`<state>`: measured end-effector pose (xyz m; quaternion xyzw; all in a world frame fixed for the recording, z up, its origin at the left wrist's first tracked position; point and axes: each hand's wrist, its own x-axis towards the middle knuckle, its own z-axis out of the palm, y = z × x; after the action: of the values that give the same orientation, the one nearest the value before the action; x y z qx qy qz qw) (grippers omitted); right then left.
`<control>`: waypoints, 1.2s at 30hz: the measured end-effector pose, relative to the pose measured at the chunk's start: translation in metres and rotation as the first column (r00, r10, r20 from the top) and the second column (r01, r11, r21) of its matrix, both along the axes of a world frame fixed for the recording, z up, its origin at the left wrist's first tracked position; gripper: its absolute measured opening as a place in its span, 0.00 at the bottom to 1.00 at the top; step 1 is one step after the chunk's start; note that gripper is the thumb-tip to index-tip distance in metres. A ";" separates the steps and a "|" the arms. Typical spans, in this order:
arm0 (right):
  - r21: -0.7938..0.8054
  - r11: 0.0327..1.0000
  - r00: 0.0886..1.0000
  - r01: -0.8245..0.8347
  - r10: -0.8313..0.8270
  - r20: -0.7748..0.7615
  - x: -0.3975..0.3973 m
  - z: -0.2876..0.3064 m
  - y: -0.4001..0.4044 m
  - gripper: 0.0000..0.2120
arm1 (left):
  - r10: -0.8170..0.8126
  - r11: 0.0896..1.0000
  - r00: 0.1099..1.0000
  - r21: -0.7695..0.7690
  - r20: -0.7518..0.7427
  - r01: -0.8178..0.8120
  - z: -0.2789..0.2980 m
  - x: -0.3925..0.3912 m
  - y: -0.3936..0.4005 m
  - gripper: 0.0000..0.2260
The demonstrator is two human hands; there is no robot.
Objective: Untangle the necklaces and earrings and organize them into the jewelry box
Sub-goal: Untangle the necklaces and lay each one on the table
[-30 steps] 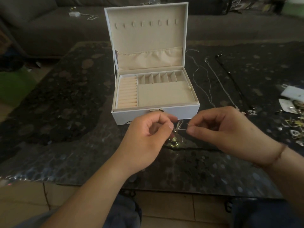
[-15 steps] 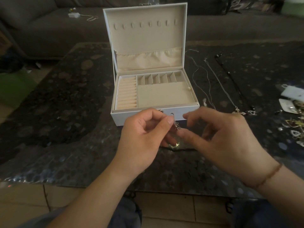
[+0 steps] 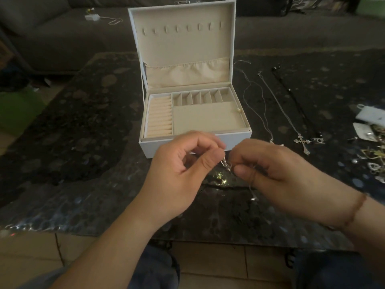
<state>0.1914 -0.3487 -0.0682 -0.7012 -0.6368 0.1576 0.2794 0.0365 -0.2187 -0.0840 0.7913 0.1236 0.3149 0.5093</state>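
Barely begun: both hands, left [image 3: 177, 174] and right [image 3: 277, 176], pinched thin silver chain tangle [image 3: 226, 164]; open white cream-lined jewelry box [image 3: 195, 140] almost unfilled; three necklaces [image 3: 277, 101] straightened on desk.

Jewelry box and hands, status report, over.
Both hands, left and right, pinch a tangled silver piece. Jewelry box open, trays bare. Nothing in the way.

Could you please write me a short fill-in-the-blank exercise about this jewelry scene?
1. The lid of the jewelry box stands ____.
2. The silver necklace lying right of the box ends in a ____-shaped pendant.
3. The left hand and right hand both pinch a thin chain in ____ of the box.

Missing words: open; cross; front
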 end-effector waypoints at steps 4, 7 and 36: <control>-0.077 0.989 0.980 -0.128 0.114 -0.163 0.004 0.000 -0.003 0.09 | -0.089 0.976 0.996 -0.197 0.020 0.092 0.000 0.002 -0.006 0.06; -0.034 0.990 0.969 -0.140 0.130 -0.210 0.005 -0.001 -0.001 0.10 | -0.106 0.942 0.993 -0.315 0.043 0.114 0.001 0.003 -0.007 0.07; -0.128 0.928 0.681 -0.350 0.158 -0.715 0.004 0.015 -0.003 0.14 | -0.498 0.806 0.859 -0.431 -0.122 0.406 0.011 -0.010 0.005 0.04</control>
<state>0.1950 -0.3517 -0.0529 -0.5244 -0.5516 0.5259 0.3798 0.0263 -0.2140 -0.0735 0.7108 0.0484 0.0590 0.6993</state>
